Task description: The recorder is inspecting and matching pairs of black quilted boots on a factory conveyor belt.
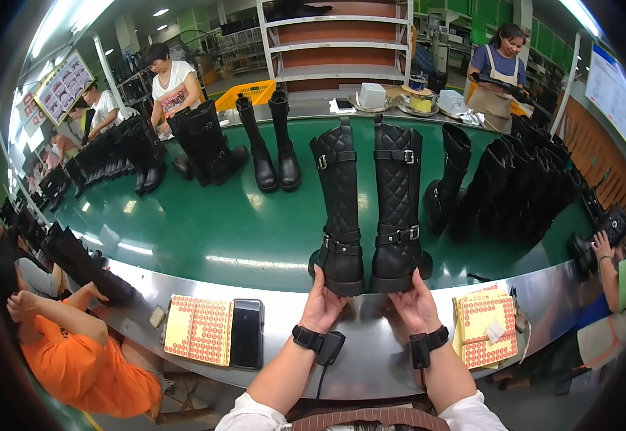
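Note:
Two tall black quilted boots with buckled straps stand upright side by side in front of me, heels toward me. My left hand [321, 305] grips the heel of the left boot [342, 194], with the thumb up along its back. On the other side my right hand [416, 304] has the heel of the right boot [398, 190] in the same way. Their soles are by the border between the green surface [255, 237] and the steel edge [356, 345]; whether they touch it I cannot tell. The undersides of my fingers are hidden beneath the soles. Each wrist wears a black strapped device with a cable.
Sticker sheets [199, 329] and a black phone [247, 334] lie left of my arms; more sticker sheets [487, 327] lie right. Another boot pair [270, 144] stands farther left, and a boot cluster [521, 187] fills the right. Co-workers sit at both sides [76, 359] and stand across.

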`<state>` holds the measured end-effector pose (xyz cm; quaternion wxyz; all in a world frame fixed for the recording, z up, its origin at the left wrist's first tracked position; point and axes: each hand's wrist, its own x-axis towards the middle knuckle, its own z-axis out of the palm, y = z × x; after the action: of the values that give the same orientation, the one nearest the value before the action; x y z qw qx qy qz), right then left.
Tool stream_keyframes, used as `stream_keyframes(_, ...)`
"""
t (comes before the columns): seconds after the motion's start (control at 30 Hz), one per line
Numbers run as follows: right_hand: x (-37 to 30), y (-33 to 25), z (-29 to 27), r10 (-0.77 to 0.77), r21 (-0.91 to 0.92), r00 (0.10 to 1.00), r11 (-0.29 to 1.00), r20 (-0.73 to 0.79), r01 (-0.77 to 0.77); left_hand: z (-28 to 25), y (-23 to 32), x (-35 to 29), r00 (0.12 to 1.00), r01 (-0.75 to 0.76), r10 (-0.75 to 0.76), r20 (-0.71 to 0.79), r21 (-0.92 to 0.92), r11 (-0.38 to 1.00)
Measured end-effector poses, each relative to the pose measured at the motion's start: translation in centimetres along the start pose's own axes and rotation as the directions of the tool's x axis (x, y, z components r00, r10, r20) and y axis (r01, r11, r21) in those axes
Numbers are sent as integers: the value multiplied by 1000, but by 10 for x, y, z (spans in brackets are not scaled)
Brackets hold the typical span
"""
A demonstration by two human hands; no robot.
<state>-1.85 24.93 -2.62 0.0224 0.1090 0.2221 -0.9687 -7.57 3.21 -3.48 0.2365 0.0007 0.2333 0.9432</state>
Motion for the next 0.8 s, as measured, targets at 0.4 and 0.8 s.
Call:
stream_keyframes(0.4, -4, -2, 10, -47, -191, 998, 981, -41, 38, 11, 0, -1, 997, 1, 7, -79, 92, 996)
stream_keyframes(0.8, -6, -1, 15, -79, -197, 996, 978, -44, 69, 12, 1, -1, 994, -16, 31, -108, 141, 990)
